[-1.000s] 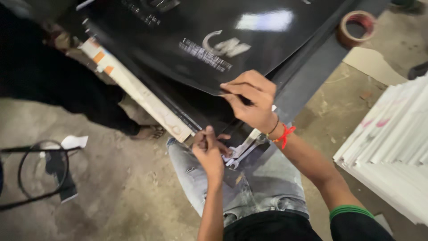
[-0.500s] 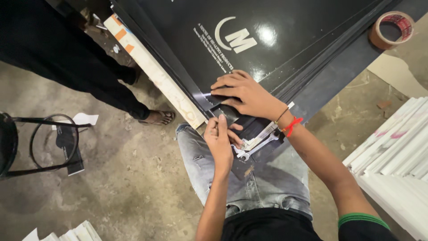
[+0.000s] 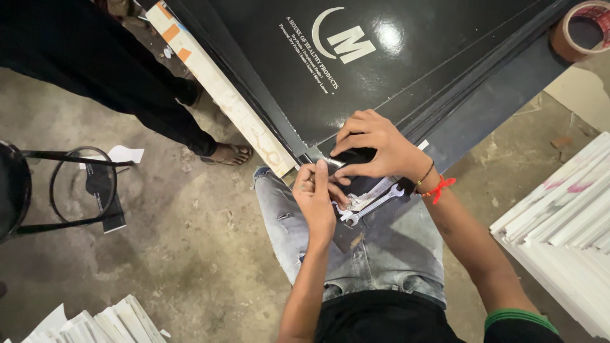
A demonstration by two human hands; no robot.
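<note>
Leftward, metal stool (image 3: 38, 190) standing beside another person's sandalled foot (image 3: 227, 153). Left hand (image 3: 318, 200) pinching something small, probably fastener, at black board (image 3: 394, 70) corner; right hand (image 3: 375, 149), fingers spread, pressing there; wrenches (image 3: 368, 203) lying on lap; tape roll (image 3: 581, 28) sitting far right.

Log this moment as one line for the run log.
left hand: at black sheet corner | right hand: pressing sheet corner | wrenches: on lap | tape roll: on table
</note>
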